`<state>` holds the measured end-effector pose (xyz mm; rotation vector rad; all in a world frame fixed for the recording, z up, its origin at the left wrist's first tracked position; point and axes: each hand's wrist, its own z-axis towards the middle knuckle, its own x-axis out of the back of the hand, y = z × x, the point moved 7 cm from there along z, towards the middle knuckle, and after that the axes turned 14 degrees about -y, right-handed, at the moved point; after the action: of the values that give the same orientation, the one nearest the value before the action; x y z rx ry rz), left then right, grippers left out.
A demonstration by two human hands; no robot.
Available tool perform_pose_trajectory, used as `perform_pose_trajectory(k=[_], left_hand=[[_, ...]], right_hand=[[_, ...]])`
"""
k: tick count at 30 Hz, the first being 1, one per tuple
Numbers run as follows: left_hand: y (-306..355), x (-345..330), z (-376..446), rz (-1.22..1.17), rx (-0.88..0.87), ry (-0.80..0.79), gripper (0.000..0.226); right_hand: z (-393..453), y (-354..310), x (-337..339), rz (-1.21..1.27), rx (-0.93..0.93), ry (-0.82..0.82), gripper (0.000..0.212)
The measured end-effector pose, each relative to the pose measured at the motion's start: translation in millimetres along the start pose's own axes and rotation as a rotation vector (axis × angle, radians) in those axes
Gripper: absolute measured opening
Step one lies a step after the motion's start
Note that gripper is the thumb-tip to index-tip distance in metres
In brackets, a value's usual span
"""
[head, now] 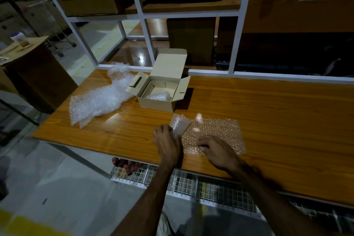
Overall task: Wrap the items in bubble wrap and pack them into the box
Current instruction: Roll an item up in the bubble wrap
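Note:
A sheet of bubble wrap (216,134) lies flat on the wooden table (268,120) near its front edge. My left hand (167,144) grips the sheet's left end, which is folded up over a small item (180,125) that the wrap mostly hides. My right hand (216,151) rests on the sheet's near side with its fingers bent and spread. Behind them stands an open cardboard box (162,90) with its lid and flaps up. A bubble-wrapped bundle (159,96) lies inside it.
A loose crumpled heap of bubble wrap (99,99) lies left of the box. A white metal frame (210,72) with shelves and cartons borders the table's back. Wire baskets (182,180) hang under the front edge. A brown carton (36,71) stands at the left.

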<state>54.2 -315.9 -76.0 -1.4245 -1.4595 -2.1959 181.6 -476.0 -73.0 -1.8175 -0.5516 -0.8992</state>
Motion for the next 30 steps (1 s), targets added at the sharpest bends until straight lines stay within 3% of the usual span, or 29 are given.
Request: perform_pose_trajectory(k=[4, 9, 12, 15, 18, 20, 23, 30], left_hand=[[19, 2, -14, -0.014, -0.197, 0.005, 0.019], [9, 1, 2, -0.15, -0.175, -0.124, 0.007], [5, 1, 9, -0.263, -0.042, -0.2, 0.035], [-4, -9, 18, -0.198, 0.034, -0.276, 0.063], [-4, -13, 15, -0.274, 0.116, -0.359, 0.034], [-1, -14, 12, -0.256, 0.139, -0.345, 0.027], [16, -10, 2, -0.136, 0.035, -0.24, 0.039], [43, -25, -23, 0.181, -0.231, -0.158, 0.038]], right_hand=[[-5, 10, -1, 0.045, -0.023, 0.002, 0.024], [-14, 23, 2, 0.059, -0.043, 0.045, 0.029], [-18, 24, 6, 0.061, -0.05, 0.069, 0.029], [-22, 27, 10, 0.069, -0.063, 0.096, 0.028], [-25, 32, 12, 0.069, -0.078, 0.117, 0.028], [-26, 36, 12, 0.068, -0.095, 0.127, 0.029], [-28, 38, 12, 0.062, -0.113, 0.137, 0.028], [-29, 38, 7, 0.072, -0.127, 0.152, 0.028]])
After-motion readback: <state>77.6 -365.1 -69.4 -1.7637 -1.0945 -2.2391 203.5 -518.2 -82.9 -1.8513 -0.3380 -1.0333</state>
